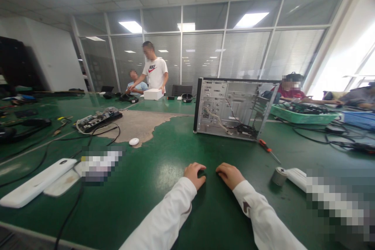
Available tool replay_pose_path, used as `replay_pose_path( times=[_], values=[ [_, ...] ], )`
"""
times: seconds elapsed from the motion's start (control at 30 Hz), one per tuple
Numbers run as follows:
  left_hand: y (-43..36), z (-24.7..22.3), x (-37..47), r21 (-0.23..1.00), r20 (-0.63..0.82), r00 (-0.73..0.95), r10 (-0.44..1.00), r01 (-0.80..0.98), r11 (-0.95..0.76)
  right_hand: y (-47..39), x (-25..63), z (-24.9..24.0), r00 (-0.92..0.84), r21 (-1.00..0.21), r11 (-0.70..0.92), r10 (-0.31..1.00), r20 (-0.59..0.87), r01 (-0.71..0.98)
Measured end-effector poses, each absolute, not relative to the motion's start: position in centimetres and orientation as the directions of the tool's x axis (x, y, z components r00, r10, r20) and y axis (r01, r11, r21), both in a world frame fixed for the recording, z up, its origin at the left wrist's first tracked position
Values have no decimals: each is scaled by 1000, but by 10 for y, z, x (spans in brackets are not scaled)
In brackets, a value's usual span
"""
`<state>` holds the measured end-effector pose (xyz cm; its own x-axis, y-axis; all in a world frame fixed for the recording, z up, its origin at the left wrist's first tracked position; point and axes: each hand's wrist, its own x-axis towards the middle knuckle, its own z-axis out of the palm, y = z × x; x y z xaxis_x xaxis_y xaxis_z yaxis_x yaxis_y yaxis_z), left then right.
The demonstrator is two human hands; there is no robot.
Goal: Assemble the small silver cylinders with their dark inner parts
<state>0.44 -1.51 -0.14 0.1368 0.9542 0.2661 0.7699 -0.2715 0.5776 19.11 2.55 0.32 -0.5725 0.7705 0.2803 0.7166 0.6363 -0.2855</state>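
Note:
My left hand [194, 175] rests on the green table [164, 211], holding nothing. Its thumb and fingers are apart, slightly bent. Across a small gap, my right hand [230, 174] lies with loosely bent fingers on the tabletop, also with nothing seen in it. Beyond both hands stands an open computer case [227, 107], its bare metal inside and some loose cables facing me. A screwdriver [266, 147] with an orange-red and black handle lies by the case's lower right corner. To the right of my right hand stands a grey cylinder [279, 176].
Left are a power strip [99, 119], black cables, a white round object [134, 141] and a long white object [38, 183]. Another long white object [299, 179] lies right. A green basket [304, 116] holds cables. Across the table, a person handles a white box [153, 94]; others sit.

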Motion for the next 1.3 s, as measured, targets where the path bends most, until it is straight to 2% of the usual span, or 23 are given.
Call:
replay_pose_path(
  times=[0.13, 0.2, 0.27, 0.37, 0.5, 0.63, 0.87, 1.1, 1.3],
  values=[
    [-14, -3, 3, 586, 278, 143, 950, 758, -286, 31, 205, 11, -481, -200, 546, 825, 297, 814],
    [-15, -3, 3, 589, 281, 143, 949, 755, -288, 35, 221, 19, -331, -130, 399, 871, 363, 907],
    [-15, -3, 3, 589, 279, 143, 950, 756, -287, 38, 243, 28, -110, -97, 172, 883, 456, 980],
    [-16, -3, 4, 589, 275, 140, 951, 757, -282, 38, 281, 38, 190, -144, -135, 844, 502, 980],
    [-16, -2, 4, 592, 267, 136, 954, 758, -274, 32, 315, 44, 364, -215, -305, 863, 349, 928],
    [-15, -2, 4, 587, 270, 130, 954, 763, -270, 28, 322, 48, 409, -249, -358, 890, 203, 900],
    [-14, -2, 4, 583, 265, 138, 954, 765, -273, 30, 322, 49, 438, -263, -386, 881, 177, 884],
    [-16, -1, 3, 585, 256, 136, 957, 766, -265, 35, 331, 39, 407, -284, -337, 881, 242, 898],
    [-17, 1, 3, 594, 235, 130, 963, 766, -248, 35, 335, 32, 360, -250, -287, 873, 328, 925]
  ],
)
